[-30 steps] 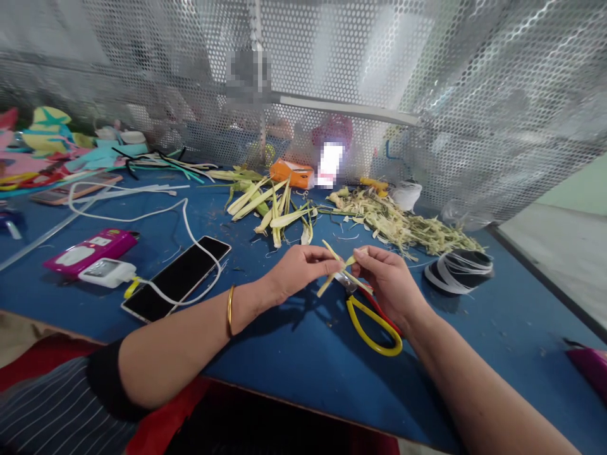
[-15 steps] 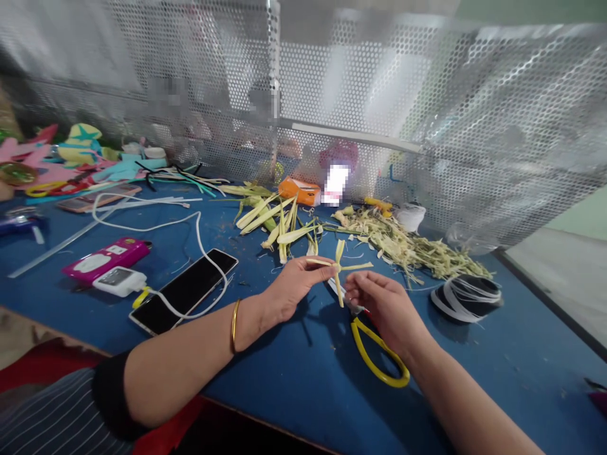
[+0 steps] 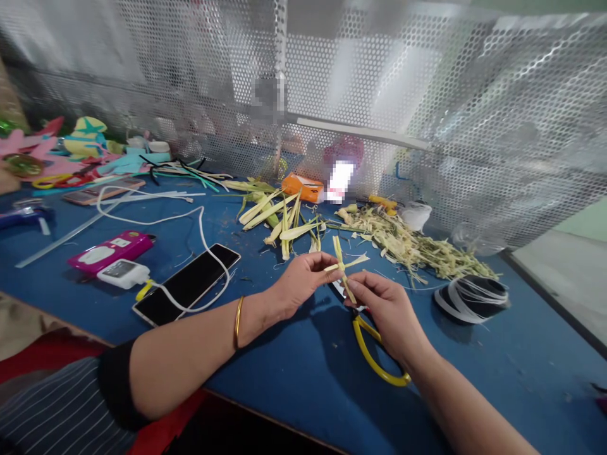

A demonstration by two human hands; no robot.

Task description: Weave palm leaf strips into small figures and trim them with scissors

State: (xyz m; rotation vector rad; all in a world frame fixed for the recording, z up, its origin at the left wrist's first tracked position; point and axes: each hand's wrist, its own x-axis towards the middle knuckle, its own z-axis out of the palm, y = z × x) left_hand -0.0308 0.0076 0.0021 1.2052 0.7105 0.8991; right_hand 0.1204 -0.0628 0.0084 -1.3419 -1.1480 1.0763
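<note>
Between my hands is a small cross of pale yellow-green leaf strips [image 3: 341,265], with arms spreading from a knotted middle. My left hand [image 3: 303,281], a gold bangle at its wrist, pinches the cross near its middle and left arm. The thumb and fingers of my right hand [image 3: 379,303] are closed on the lower arm of the cross. Beneath my right hand lie yellow-handled scissors [image 3: 374,363] on the blue table [image 3: 284,392], their blades partly hidden. Past my fingertips rests a pile of cut leaf strips [image 3: 284,221].
A spool of white thread [image 3: 472,298] stands at right. Shredded plant scraps [image 3: 408,243] lie behind my right hand. To the left are a black-screened phone [image 3: 190,281], a magenta device [image 3: 111,249] and a white cable [image 3: 202,230]. A perforated metal screen [image 3: 360,76] closes the back.
My right hand has moved slightly left and taken hold of the lower arm of the cross. The cross has tilted, and my left hand still pinches it.
</note>
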